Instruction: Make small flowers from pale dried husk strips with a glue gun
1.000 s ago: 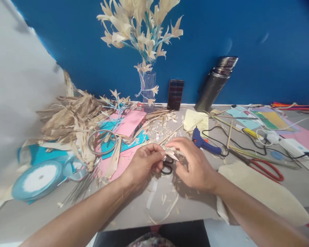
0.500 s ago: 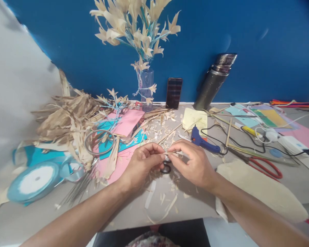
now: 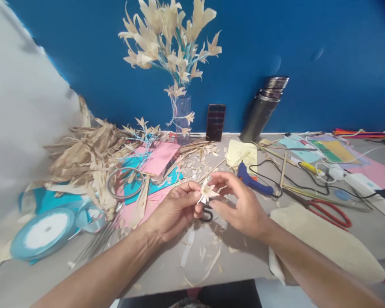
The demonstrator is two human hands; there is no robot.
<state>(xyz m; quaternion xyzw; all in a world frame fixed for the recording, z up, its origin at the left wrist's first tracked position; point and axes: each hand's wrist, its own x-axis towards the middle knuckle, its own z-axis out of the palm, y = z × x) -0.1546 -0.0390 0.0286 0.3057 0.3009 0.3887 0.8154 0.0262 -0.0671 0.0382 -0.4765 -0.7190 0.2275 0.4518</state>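
A small cream flower of dried husk (image 3: pixel 208 191), its petals spread, is pinched between the thumb and fingers of my left hand (image 3: pixel 176 205). Close on its right side is my right hand (image 3: pixel 240 205), thumb and fingers apart and curved around the petals; I cannot tell if a fingertip touches them. Beneath the hands, black scissor-like handles (image 3: pixel 207 214) show in part, the rest covered. Scraps of cut husk (image 3: pixel 208 162) lie on the grey table around and behind the hands.
Left: a husk pile (image 3: pixel 86 149), tape ring (image 3: pixel 125 183), blue ribbon roll (image 3: pixel 45 231) and thin wires (image 3: pixel 98 244). Behind: a vase (image 3: pixel 182 117) of husk flowers, a phone (image 3: pixel 216 122), a leaning flask (image 3: pixel 265 109). Right: a corded glue gun (image 3: pixel 255 182), red-handled scissors (image 3: pixel 330 214), pale cloth-like sheet (image 3: pixel 324 244).
The flower's spread petals now face the camera; before, only a thin piece showed between both hands' fingertips. My right fingers have parted from their pinch. The view has tilted slightly up.
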